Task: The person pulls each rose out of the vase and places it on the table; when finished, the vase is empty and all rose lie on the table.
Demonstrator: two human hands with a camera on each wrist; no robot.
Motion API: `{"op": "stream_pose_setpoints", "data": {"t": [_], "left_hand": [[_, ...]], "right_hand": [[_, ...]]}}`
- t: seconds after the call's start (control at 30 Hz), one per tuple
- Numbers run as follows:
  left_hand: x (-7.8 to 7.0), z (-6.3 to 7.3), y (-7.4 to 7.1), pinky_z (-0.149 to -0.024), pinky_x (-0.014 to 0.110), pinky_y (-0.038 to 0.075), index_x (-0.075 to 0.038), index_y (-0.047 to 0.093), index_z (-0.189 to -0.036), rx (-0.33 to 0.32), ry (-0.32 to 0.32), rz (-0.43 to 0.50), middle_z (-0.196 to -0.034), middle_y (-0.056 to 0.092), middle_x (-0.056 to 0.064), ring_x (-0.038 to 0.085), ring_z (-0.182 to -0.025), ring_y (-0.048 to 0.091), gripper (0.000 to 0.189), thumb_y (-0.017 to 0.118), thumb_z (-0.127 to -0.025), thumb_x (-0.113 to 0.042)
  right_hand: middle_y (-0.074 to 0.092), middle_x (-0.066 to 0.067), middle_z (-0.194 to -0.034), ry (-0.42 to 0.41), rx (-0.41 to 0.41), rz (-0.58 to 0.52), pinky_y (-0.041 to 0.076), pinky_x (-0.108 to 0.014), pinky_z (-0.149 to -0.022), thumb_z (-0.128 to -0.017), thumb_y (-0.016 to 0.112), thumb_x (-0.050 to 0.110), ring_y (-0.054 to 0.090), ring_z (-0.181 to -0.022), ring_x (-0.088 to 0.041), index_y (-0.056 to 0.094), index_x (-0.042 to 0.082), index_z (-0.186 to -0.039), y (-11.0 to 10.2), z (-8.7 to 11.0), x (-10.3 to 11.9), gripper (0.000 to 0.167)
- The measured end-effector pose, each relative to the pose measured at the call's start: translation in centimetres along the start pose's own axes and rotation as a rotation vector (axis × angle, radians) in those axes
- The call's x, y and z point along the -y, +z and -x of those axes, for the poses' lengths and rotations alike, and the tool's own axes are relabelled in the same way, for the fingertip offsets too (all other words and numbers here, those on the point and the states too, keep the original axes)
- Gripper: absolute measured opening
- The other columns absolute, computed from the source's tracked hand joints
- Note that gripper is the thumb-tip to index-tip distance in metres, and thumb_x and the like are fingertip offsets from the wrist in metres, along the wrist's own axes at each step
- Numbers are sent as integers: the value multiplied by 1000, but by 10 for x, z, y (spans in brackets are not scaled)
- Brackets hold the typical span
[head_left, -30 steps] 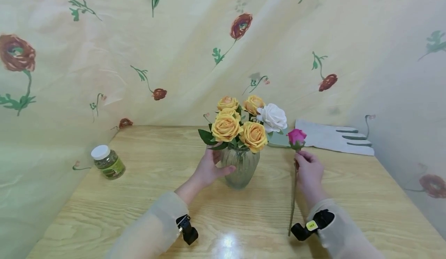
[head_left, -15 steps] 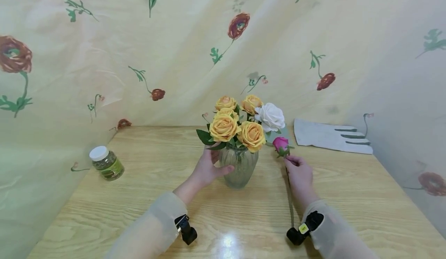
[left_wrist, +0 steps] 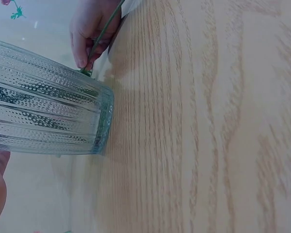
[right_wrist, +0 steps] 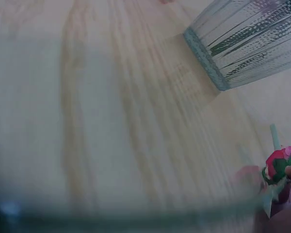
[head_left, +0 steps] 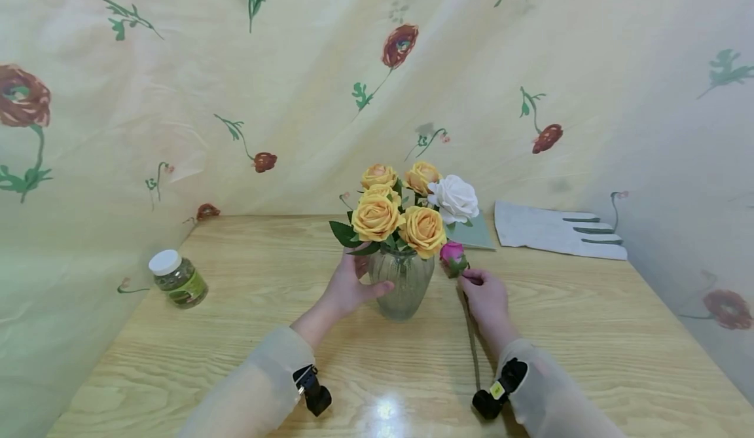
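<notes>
A ribbed clear glass vase [head_left: 406, 291] stands upright on the wooden table, holding several yellow roses [head_left: 377, 217] and one white rose [head_left: 455, 199]. My left hand [head_left: 344, 289] grips the vase from its left side, thumb across the front and fingers behind, partly hidden. To the vase's right, my right hand [head_left: 486, 302] pinches the stem of a pink rose [head_left: 452, 256] just below the bloom. The stem [head_left: 473, 346] slants down toward the wrist. In the right wrist view the pink rose [right_wrist: 280, 162] shows at the edge, apart from the vase [right_wrist: 252, 43].
At the left of the table stands a jar [head_left: 179, 282] with a white lid and green label. A flat, pale glove-shaped piece [head_left: 548, 228] lies at the back right, beside a green sheet [head_left: 474, 232] behind the vase. Patterned fabric [head_left: 306, 97] hangs behind the table.
My right hand has moved left with the pink rose, bringing the bloom lower and close to the vase's right side. The left hand stays on the vase.
</notes>
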State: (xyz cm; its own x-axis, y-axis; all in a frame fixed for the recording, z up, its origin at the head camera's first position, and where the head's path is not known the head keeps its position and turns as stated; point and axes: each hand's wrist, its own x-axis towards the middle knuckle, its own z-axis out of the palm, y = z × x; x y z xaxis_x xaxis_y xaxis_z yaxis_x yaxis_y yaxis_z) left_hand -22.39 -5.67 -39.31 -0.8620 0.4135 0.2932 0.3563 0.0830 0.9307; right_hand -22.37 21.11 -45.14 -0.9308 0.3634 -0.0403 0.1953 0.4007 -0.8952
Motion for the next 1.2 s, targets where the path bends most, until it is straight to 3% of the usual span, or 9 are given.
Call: {"op": "stream_pose_setpoints", "data": {"t": [0.13, 0.23, 0.5, 0.8, 0.97, 1.03, 1.2], "left_hand": [[1, 0, -2, -105, 46, 33, -22, 18, -146, -7, 13, -8, -146, 29, 7, 27, -128, 38, 92, 79, -77, -28], [2, 0, -3, -105, 47, 33, -20, 17, -146, -2, 20, -10, -147, 28, 9, 29, -128, 38, 92, 78, -77, -25], [1, 0, -1, -107, 45, 31, -15, 14, -146, 12, 14, 24, -147, 27, 11, 29, -129, 36, 92, 77, -78, -17], [2, 1, -1, -107, 43, 32, -17, 14, -145, 10, 23, 23, -147, 27, 10, 28, -129, 37, 91, 77, -79, -19], [4, 0, 0, -106, 43, 32, -18, 16, -145, -4, 36, 25, -145, 28, 8, 26, -128, 38, 90, 76, -78, -13], [4, -1, 1, -106, 43, 33, -19, 16, -144, -10, 38, 23, -145, 28, 7, 26, -127, 39, 90, 76, -78, -10], [5, -3, 1, -105, 43, 34, -19, 18, -144, -20, 38, 11, -144, 30, 7, 26, -126, 40, 90, 77, -77, -8]], "right_hand": [[62, -14, -103, -57, 75, 127, 46, -34, -76, -89, 61, 18, 55, -92, -24, 63, 1, -108, 3, -1, 0, 25], [64, -12, -97, -85, 97, 179, 47, -35, -74, -88, 63, 17, 57, -89, -24, 64, 1, -104, 4, -1, 0, 22], [63, -13, -100, -41, 97, 161, 46, -27, -68, -90, 61, 22, 56, -87, -23, 62, 1, -109, -2, 1, 1, 29], [63, -12, -100, -88, 88, 66, 48, -25, -65, -92, 59, 28, 59, -82, -19, 61, 1, -115, -16, 5, 19, 36], [62, -13, -105, -145, 116, -83, 51, -34, -77, -91, 61, 31, 58, -93, -26, 60, 2, -120, -20, 12, 40, 41], [62, -13, -109, -179, 132, -130, 51, -32, -79, -91, 61, 34, 57, -96, -26, 60, 4, -122, -22, 14, 49, 43], [62, -8, -111, -246, 117, -208, 49, -19, -70, -90, 62, 36, 56, -91, -13, 60, 6, -122, -28, 27, 76, 44]]}}
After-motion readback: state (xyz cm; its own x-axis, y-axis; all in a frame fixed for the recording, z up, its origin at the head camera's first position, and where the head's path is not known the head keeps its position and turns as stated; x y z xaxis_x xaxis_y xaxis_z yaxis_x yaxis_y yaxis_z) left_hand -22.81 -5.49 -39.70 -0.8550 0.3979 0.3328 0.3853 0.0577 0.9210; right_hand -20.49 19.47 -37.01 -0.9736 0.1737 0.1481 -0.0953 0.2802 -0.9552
